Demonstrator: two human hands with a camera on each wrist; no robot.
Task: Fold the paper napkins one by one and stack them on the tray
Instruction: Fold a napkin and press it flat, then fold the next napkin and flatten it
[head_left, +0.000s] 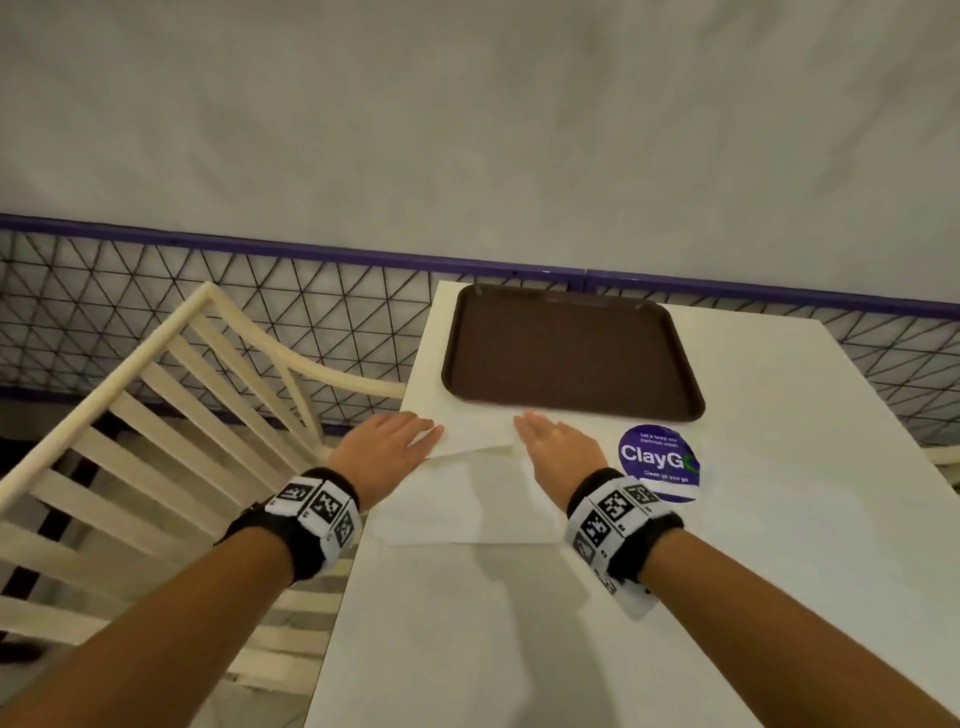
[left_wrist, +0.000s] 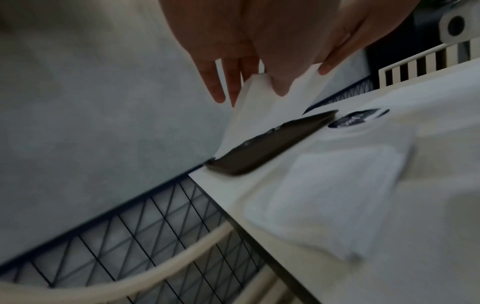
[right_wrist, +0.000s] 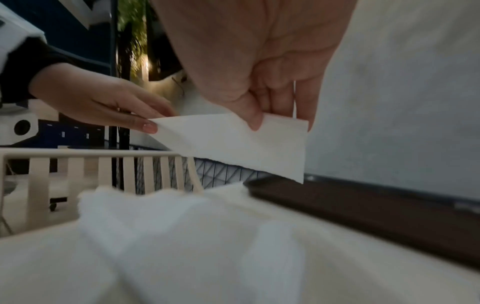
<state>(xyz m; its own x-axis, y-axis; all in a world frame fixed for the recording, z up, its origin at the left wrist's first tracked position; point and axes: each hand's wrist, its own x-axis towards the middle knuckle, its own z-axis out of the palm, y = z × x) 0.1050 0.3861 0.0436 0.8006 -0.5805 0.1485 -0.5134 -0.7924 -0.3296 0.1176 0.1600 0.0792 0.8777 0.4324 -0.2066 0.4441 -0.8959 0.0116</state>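
While the brown tray (head_left: 571, 353) lies bare at the far end of the white tabletop (head_left: 779, 519), both hands hold one paper napkin (head_left: 475, 434) lifted just short of the tray's near rim. Seen from the right wrist, the left hand (right_wrist: 103, 102) pinches one upper corner between thumb and fingertips, and the right hand (right_wrist: 259, 72) pinches the opposite upper corner with thumb in front and fingers behind, so that the sheet hangs taut between them. Its lower edge droops toward the tray rim. A two-corner hold of this kind keeps thin, limp paper flat and square, which appears to be why both hands work at the same edge. Nearer the person than the tray, a pile of unfolded napkins (head_left: 467, 509) rests on the tabletop directly below the wrists, presumably the supply from which sheets are drawn one at a time. To the right of the tray's near corner sits a round purple sticker (head_left: 658, 462) reading "ClayGo". Left of the tray, beyond the tabletop edge, stands a cream slatted chair (head_left: 156, 415) against a black wire-mesh fence (head_left: 104, 291) with a purple top rail. Judged from the bare tray, no folded napkin has yet been stacked, and the work stands at its first sheet. Whether the held napkin already carries a crease cannot be told, since motion blur softens its surface.
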